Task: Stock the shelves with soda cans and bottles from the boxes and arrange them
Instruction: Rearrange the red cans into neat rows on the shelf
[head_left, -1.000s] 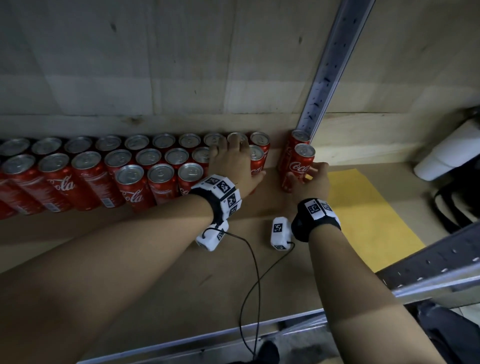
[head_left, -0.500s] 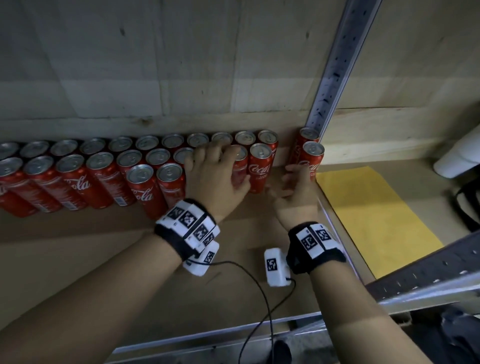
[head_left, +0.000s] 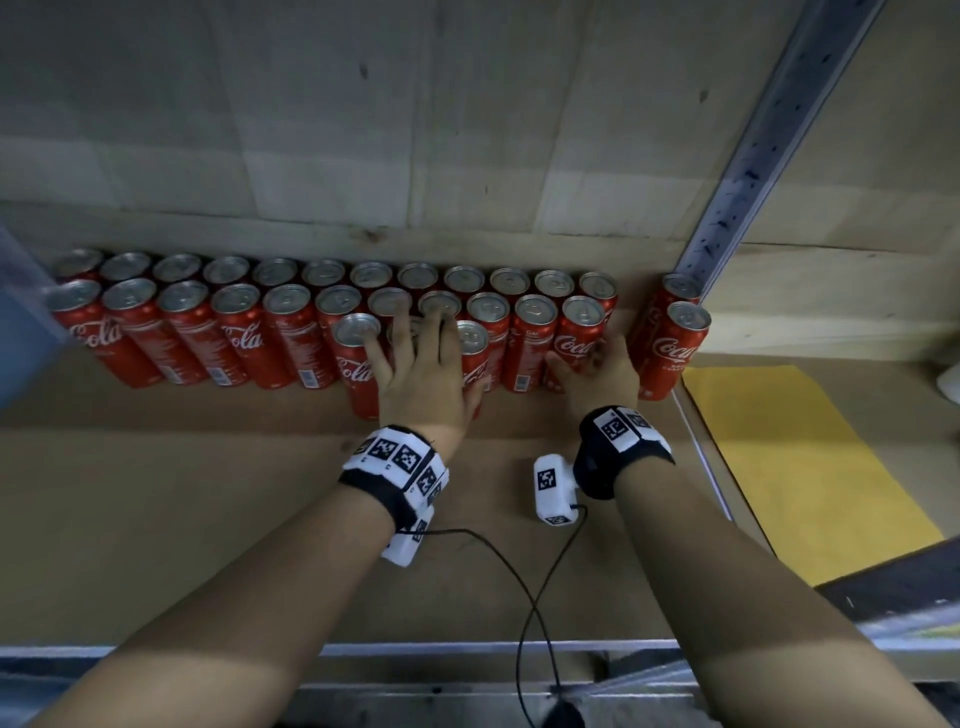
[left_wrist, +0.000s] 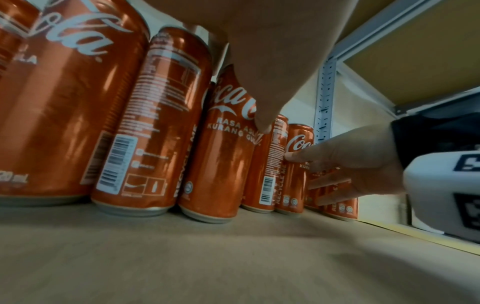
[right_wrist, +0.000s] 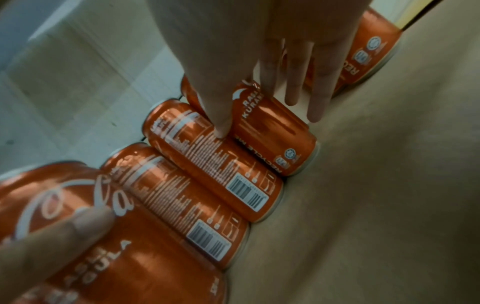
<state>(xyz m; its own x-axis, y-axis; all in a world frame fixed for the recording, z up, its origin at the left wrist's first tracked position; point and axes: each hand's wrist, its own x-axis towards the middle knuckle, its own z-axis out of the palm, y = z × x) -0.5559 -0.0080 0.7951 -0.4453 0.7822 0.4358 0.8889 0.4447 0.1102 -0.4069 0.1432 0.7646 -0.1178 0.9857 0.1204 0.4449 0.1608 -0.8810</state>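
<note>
Red cola cans stand in two long rows at the back of the wooden shelf, with a short front row of three. My left hand lies over that front row, fingers spread on the can tops and thumb against the right can. My right hand is at the rows' right end, thumb on a can face and straight fingers beside the end can. Two more cans stand apart by the metal upright.
A yellow sheet covers the neighbouring shelf bay to the right. A metal rail runs along the shelf's front edge. Bare board lies in front of the cans. Something blue shows at the left edge.
My left hand has come back from the rows' right end onto the three front cans. My right hand has left the two cans by the upright and moved left to the end can.
</note>
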